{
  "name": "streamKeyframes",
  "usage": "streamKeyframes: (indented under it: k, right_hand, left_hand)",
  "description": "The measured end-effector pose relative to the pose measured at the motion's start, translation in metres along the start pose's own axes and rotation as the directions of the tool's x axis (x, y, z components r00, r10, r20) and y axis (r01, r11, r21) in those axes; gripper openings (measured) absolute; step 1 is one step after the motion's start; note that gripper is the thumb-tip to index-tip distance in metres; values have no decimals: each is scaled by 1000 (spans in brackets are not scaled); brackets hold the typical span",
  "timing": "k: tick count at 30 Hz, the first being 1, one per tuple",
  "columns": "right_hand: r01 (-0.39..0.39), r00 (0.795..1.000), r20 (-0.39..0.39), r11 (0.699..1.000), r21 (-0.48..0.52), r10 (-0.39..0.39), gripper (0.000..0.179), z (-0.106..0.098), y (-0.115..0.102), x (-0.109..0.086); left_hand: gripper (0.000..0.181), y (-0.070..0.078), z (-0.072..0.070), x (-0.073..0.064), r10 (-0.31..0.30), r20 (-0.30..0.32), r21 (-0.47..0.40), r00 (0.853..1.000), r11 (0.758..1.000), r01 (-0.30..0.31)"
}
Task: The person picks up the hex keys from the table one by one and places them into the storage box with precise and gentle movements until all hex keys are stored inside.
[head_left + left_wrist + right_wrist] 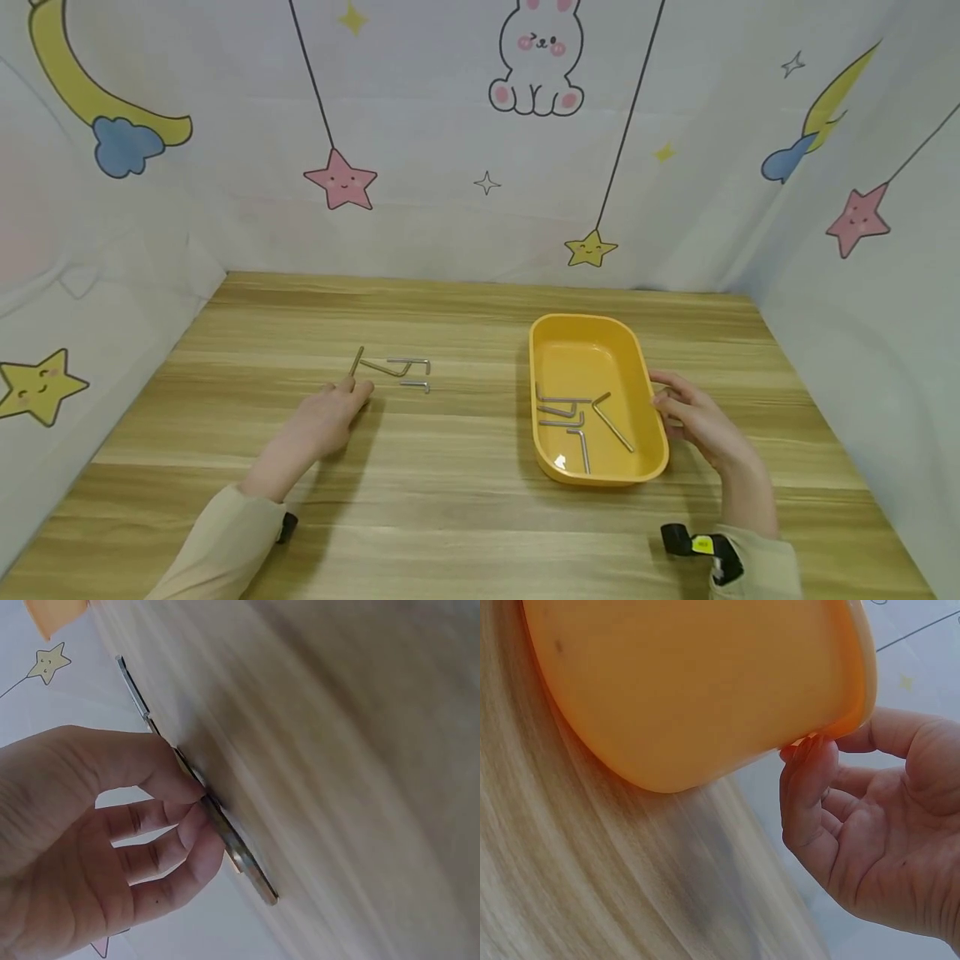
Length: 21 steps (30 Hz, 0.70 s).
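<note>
My left hand (pixel 324 419) is low over the left part of the table and pinches a brass-coloured hex key (pixel 356 361) between thumb and fingertips. In the left wrist view that hex key (pixel 244 859) slants out past the fingertips, close over the wood. Just right of it lie a second brass-coloured hex key (pixel 384 367) and two silver ones, a longer hex key (pixel 408 361) and a shorter hex key (pixel 415 383). With thumb and fingers, my right hand (pixel 701 421) grips the right wall of a yellow tray (pixel 592 346); the right wrist view shows its fingertips (pixel 810 757) at the rim.
Inside the tray, several hex keys lie loose towards the near end, among them an angled hex key (pixel 613 423). The wood-grain table (pixel 450 508) is bordered by a printed white cloth (pixel 442 233) at the back and both sides.
</note>
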State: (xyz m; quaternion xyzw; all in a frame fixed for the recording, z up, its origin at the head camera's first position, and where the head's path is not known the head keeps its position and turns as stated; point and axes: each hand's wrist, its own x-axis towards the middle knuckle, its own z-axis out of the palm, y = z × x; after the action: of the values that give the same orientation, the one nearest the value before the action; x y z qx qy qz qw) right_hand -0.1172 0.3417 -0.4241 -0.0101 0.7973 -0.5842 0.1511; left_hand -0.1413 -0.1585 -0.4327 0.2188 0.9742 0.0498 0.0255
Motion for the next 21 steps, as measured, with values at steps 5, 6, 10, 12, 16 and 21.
streamKeyframes:
  k: [5, 6, 10, 12, 16, 21]
  right_hand:
    - [-9, 1000, -3, 1000, -1, 9, 58, 1, 2, 1]
    - [-9, 1000, -3, 1000, -3, 9, 58, 1, 1, 1]
    - [-8, 1000, -7, 1000, -3, 8, 58, 1, 1, 0]
    - [-5, 1000, -5, 1000, -3, 5, 59, 1, 1, 0]
    - [-9, 1000, -2, 1000, 3, 9, 59, 0, 0, 0]
    - [-11, 1000, -1, 1000, 3, 11, 59, 0, 1, 1]
  left_hand:
    - [29, -1, 1, -1, 7, 3, 10, 1000, 1000, -7]
    - [29, -2, 1, -1, 6, 4, 11, 1000, 1000, -6]
    - [27, -3, 2, 0, 8, 7, 16, 1000, 1000, -8]
    - [27, -3, 2, 0, 6, 9, 16, 1000, 1000, -6]
    - [29, -2, 2, 0, 8, 8, 14, 1000, 1000, -8]
    - [27, 0, 1, 1, 18, -1, 11, 1000, 1000, -18]
